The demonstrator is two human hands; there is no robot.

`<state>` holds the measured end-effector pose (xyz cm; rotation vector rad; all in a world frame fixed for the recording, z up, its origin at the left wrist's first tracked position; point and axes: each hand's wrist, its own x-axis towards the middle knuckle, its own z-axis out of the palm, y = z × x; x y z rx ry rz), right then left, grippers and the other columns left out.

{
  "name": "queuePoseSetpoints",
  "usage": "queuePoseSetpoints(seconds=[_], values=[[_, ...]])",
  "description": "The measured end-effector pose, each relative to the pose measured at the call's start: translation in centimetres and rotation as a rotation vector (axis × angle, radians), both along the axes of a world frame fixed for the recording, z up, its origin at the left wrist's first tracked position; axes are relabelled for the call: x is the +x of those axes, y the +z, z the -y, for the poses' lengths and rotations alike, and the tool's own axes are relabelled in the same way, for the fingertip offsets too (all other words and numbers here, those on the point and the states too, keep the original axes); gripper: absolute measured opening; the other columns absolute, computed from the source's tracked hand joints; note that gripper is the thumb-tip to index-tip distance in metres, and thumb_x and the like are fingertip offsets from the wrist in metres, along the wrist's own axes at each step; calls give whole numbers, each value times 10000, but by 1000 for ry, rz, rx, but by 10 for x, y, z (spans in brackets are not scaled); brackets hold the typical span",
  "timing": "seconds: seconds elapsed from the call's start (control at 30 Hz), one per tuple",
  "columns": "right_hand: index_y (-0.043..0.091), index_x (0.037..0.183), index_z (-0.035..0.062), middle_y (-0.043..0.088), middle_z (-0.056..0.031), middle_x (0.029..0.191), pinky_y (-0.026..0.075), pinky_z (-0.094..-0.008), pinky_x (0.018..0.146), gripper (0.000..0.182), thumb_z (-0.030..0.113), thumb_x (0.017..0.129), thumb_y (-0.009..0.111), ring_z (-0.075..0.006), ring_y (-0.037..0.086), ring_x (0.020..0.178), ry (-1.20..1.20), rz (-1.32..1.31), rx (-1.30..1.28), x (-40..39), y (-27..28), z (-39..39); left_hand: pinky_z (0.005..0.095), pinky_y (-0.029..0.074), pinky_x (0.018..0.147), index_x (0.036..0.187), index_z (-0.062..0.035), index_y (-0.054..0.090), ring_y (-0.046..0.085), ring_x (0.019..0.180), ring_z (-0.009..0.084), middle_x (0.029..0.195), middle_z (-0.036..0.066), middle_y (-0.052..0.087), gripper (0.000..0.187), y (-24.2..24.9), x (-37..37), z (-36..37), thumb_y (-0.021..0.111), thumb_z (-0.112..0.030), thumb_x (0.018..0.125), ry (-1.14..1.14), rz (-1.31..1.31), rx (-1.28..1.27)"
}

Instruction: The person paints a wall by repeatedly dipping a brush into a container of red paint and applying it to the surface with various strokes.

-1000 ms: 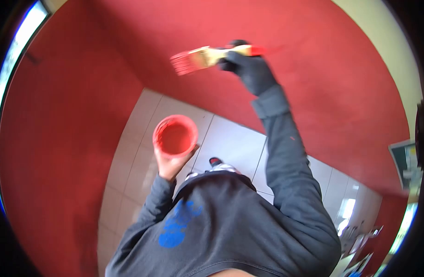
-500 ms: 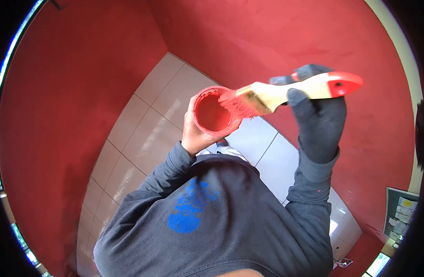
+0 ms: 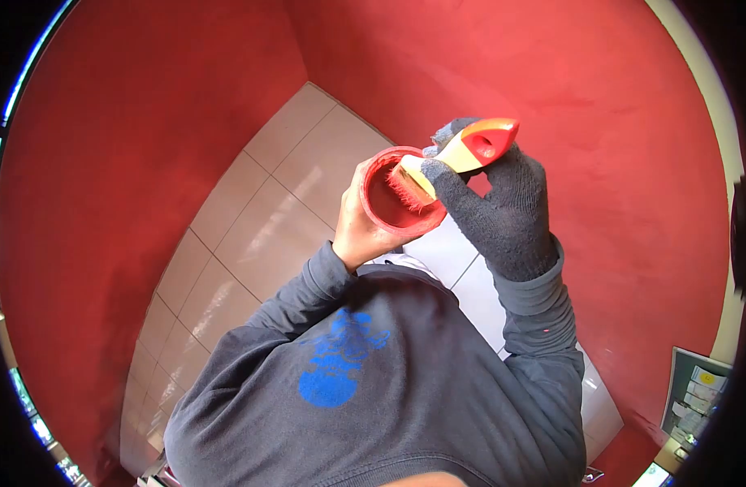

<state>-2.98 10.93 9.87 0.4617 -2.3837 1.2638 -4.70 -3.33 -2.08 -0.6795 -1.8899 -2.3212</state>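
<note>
Red paint coating the cup (image 3: 393, 203), held up near chest height in front of the corner where two red walls (image 3: 129, 162) meet. Left hand (image 3: 358, 231), bare, wrapping around the cup's left side, fingers curled tight against its wall. Right hand (image 3: 503, 211), in a dark grey knit glove, pinching the brush (image 3: 450, 158) by its pale wooden handle, thumb and fingers pressed onto it; red-tipped handle end pointing up and right, bristles dipping inside the cup against its right rim. Pale floor tiles (image 3: 259, 235) showing below and to the left of the cup, running between the two walls, giving open room on the left side; right wall standing close behind the gloved hand. Grey sweatshirt (image 3: 373, 381) filling the near part of the view, bearing a blue print, not readable. Board (image 3: 698, 398) with small papers at far lower right, writing too small to read.
</note>
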Motion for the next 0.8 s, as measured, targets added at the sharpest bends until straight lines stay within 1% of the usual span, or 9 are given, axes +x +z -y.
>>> queuePoseSetpoints(seconds=[0.23,0.3,0.43,0.5,0.53,0.6,0.7,0.73,0.8], values=[[577,959,24,625,-93,744,506,-299,581,256,185,807,707,-186,645,652,-1,42,-15,0,-4,-2,335,459,927,1196,-7,486,576,1061,213,1161,119,574,792,-3,3,-1,896,-170,538,29,-29,-36],[581,955,27,626,-93,747,505,-298,579,253,188,807,706,-184,645,652,-5,44,12,-1,-5,-2,382,434,978,1270,-14,398,530,1136,219,1245,132,512,887,-5,2,3,887,-82,533,-20,-50,-111],[583,956,21,633,-93,755,508,-291,585,245,168,804,707,-173,645,653,-36,69,13,-2,-6,4,376,439,971,1255,-13,422,539,1122,211,1222,130,531,876,-8,-2,7,895,-95,522,-11,-60,-99],[579,960,7,649,-95,784,519,-283,614,245,140,801,709,-162,660,692,-101,68,-127,0,-7,3,369,444,962,1231,-11,452,553,1098,203,1182,124,560,856,-10,-2,8,903,-111,511,28,-69,-154],[579,960,7,649,-95,784,519,-283,614,245,140,801,709,-162,660,692,-104,66,-127,0,-6,2,369,444,962,1231,-11,452,553,1098,203,1182,124,560,856,-9,-2,8,903,-111,511,25,-71,-154],[574,965,-8,661,-97,823,530,-275,650,247,108,795,710,-155,673,743,-214,43,-260,2,-2,-1,364,452,949,1214,-6,469,566,1070,199,1153,118,578,832,-4,-2,6,903,-122,515,28,-57,-149],[571,971,-14,665,-100,851,533,-271,673,241,81,793,702,-161,678,778,-261,61,-333,10,6,-5,360,456,940,1214,0,466,572,1058,201,1150,119,580,828,-4,-3,3,902,-130,522,-12,-19,-98],[571,978,-14,664,-104,856,531,-267,676,239,69,794,699,-148,671,775,-277,79,-337,14,7,-7,360,456,940,1214,0,466,572,1058,201,1150,119,580,828,-3,-3,2,902,-130,522,-26,-25,-96],[571,978,-16,664,-104,855,531,-268,678,238,70,796,697,-141,667,778,-277,55,-397,15,1,-9,317,486,886,1167,11,499,600,1012,192,1114,118,600,747,0,-4,-2,890,-166,555,40,-105,-128]])
